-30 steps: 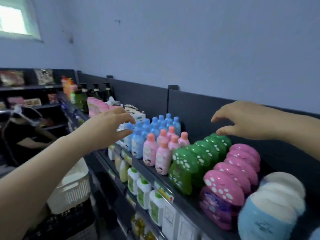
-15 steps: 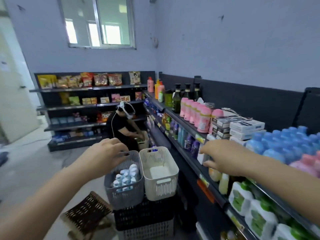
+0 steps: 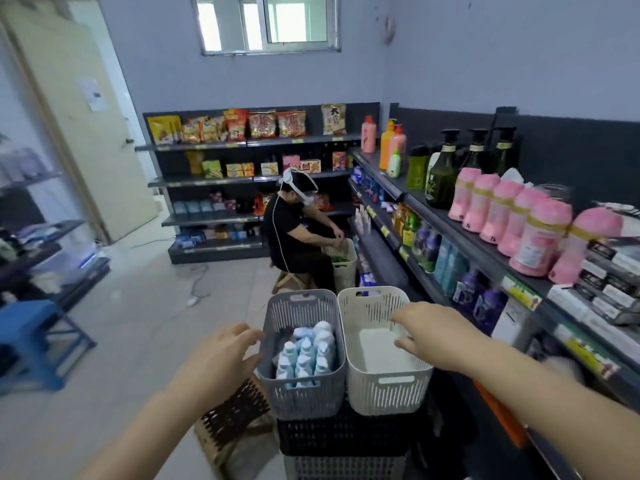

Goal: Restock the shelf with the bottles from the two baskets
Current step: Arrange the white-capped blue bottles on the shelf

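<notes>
Left hand [image 3: 221, 362] and right hand [image 3: 427, 336] empty, fingers loose. Reach into grey basket [image 3: 301, 396] at 6 o'clock; grip blue bottles [image 3: 306, 355] by shoulders, upright.

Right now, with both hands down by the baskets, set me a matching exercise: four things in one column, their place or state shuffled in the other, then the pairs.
Column one
1. grey basket
2. white basket
3. left hand
4. right hand

Column two
A. reaches over the white basket
B. holds pale blue bottles
C. at the grey basket's left rim, holding nothing
D. no bottles visible inside

Pairs: 1-B, 2-D, 3-C, 4-A
</notes>
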The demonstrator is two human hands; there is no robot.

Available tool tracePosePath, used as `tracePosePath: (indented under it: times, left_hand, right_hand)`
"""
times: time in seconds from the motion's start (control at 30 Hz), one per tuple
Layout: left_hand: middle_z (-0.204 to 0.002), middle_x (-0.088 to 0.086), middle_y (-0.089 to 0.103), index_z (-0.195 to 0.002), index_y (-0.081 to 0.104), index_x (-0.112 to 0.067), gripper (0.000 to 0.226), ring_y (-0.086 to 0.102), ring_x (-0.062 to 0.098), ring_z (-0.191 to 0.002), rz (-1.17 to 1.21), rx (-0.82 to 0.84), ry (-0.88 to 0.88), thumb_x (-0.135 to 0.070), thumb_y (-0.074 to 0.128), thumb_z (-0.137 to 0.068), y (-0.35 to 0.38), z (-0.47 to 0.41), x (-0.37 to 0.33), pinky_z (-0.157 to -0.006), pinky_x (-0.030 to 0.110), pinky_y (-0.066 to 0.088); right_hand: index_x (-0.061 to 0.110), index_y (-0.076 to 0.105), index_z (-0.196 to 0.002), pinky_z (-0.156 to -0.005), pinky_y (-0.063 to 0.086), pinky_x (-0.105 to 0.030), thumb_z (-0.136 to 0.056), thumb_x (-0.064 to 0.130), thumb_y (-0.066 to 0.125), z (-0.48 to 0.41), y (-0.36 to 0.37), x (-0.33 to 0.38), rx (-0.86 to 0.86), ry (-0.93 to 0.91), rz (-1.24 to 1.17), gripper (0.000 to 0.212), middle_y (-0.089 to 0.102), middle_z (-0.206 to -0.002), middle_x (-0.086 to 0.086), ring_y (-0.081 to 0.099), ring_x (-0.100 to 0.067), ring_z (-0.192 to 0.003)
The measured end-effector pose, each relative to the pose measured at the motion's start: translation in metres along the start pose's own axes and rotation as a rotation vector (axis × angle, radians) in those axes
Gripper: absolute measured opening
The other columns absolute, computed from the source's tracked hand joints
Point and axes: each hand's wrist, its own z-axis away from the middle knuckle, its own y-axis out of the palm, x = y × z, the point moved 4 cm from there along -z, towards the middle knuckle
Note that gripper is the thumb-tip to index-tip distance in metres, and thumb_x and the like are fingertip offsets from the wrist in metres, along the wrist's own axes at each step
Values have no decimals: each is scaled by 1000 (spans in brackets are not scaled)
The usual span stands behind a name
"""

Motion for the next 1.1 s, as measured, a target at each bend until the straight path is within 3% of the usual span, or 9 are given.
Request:
tracePosePath:
  times: [0.37, 0.53, 0.8, 0.93, 1.1]
  left_hand:
    - [-120, -8, 55, -121, 59, -30, 28, 52, 17, -113, 124, 37, -296, -34, 54, -93, 71, -100, 54, -89, 29, 40]
    - [-118, -11, 55, -124, 55, -33, 32, 52, 13, -110, 142, 107, -359, -38, 52, -93, 110, -130, 91, -86, 27, 43]
    - [-115, -13, 56, -119, 57, -35, 30, 53, 13, -110, 247, 221, -324, -40, 56, -90, 172, -209, 171, -84, 34, 48]
    - [-113, -14, 57, -120, 57, -35, 32, 55, 13, -109, 294, 262, -272, -36, 59, -89, 202, -250, 211, -84, 33, 49]
    - [-119, -9, 57, -127, 53, -31, 38, 54, 15, -111, 283, 352, -171, -39, 56, -90, 239, -299, 251, -85, 28, 46]
  right_hand:
    - [18, 55, -118, -85, 49, -38, -92, 32, 51, -183, 72, -24, 136, -125, -207, 30, 59, -120, -6, 57, -29, -108]
    - [18, 54, -123, -92, 47, -38, -91, 29, 52, -241, 113, -25, 221, -128, -273, 34, 57, -125, -3, 57, -27, -110]
    - [16, 54, -125, -95, 44, -35, -88, 28, 54, -343, 180, -13, 338, -58, -308, 39, 56, -127, -6, 54, -27, -115]
    - [17, 55, -119, -89, 46, -35, -85, 28, 54, -393, 216, 2, 423, -10, -352, 35, 57, -120, -7, 56, -29, -111]
    - [13, 43, -134, -97, 42, -35, -90, 27, 54, -441, 261, 10, 507, 100, -347, 48, 48, -133, -9, 49, -29, -119]
